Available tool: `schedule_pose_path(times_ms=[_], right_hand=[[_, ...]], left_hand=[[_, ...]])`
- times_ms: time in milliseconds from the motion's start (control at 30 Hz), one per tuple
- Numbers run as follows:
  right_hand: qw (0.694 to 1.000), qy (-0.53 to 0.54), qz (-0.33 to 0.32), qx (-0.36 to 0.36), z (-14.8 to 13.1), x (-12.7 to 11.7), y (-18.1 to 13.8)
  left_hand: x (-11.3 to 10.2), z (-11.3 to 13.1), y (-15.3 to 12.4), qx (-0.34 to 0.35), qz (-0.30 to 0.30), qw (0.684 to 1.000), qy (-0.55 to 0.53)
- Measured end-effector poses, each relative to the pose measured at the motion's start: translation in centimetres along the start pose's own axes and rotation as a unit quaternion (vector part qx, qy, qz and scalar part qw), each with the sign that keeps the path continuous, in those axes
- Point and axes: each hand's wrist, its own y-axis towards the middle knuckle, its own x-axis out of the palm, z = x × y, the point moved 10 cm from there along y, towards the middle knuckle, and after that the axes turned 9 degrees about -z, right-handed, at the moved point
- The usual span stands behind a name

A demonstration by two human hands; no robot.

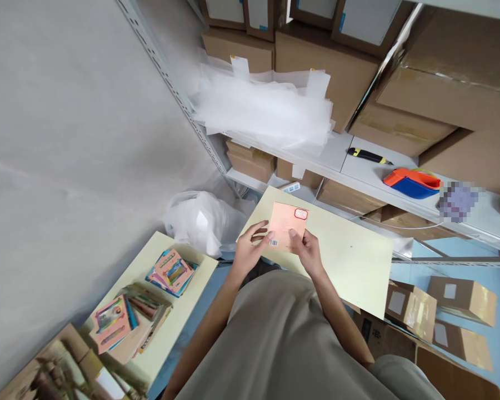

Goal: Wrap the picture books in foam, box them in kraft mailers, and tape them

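Observation:
A thin pink book (284, 222) is held up over the pale yellow table (354, 261), its barcode and a red-edged label facing me. On its left edge, my left hand (252, 244) grips it with the thumb near the barcode and the other fingers partly apart behind. My right hand (308, 250) pinches the lower right part, thumb on the face and fingers hidden behind it. Both hands are closed on the same book.
At left, a second table (183, 311) bears a small stack of books (173, 272) and a larger pile (112, 322). White plastic bags (200, 219) sit beyond it. A shelf ahead carries white sleeves (266, 111), a utility knife (369, 156) and a tape dispenser (412, 183). Cardboard boxes (462, 300) stand right.

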Motion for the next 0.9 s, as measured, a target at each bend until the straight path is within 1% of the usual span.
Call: schedule_pose_path(times_ms=[67,133,167,233,333,433,567,600,667,733,767,833,900], right_hand=[[0.999,0.033,-0.029,0.005,-0.2,0.1,-0.2],[0.997,0.053,-0.053,0.008,-0.4,0.2,-0.4],[0.997,0.057,-0.060,0.008,-0.5,0.2,-0.5],[0.996,0.060,-0.067,0.008,-0.5,0.3,-0.7],[0.996,0.062,-0.069,0.005,-0.5,0.4,-0.8],[0.996,0.059,-0.060,-0.001,-0.2,0.2,-0.7],[0.999,0.028,0.017,-0.012,0.6,-1.5,-0.7],[0.999,0.024,0.024,-0.012,0.8,-1.5,-0.8],[0.999,0.030,-0.006,-0.009,1.0,-0.6,-1.1],[0.997,0.045,-0.060,-0.006,0.8,1.2,-1.5],[0.996,0.050,-0.077,-0.006,0.6,1.9,-1.8],[0.995,0.050,-0.081,-0.008,0.2,2.8,-2.3],[0.996,0.043,-0.071,-0.012,0.1,2.8,-2.5]], left_hand=[[0.0,-0.9,0.3,-0.048,-0.031,0.997,-0.042],[0.7,-1.1,0.3,-0.078,-0.076,0.990,-0.085],[1.0,-1.1,0.2,-0.086,-0.088,0.987,-0.101],[1.3,-0.9,-0.2,-0.093,-0.093,0.984,-0.123],[1.7,-0.7,-0.6,-0.095,-0.086,0.982,-0.137],[1.4,-0.8,-0.9,-0.085,-0.065,0.985,-0.134],[-0.2,-0.8,-1.3,-0.058,0.009,0.994,-0.092],[-0.5,-0.7,-1.5,-0.052,0.027,0.995,-0.079],[-0.5,-0.3,-2.0,-0.041,0.047,0.997,-0.053],[0.3,0.2,-2.3,-0.029,0.039,0.998,-0.032],[0.9,0.4,-2.5,-0.022,0.030,0.999,-0.025],[2.2,0.8,-2.9,-0.005,0.014,1.000,-0.013],[3.3,0.9,-3.2,0.010,0.001,1.000,0.003]])
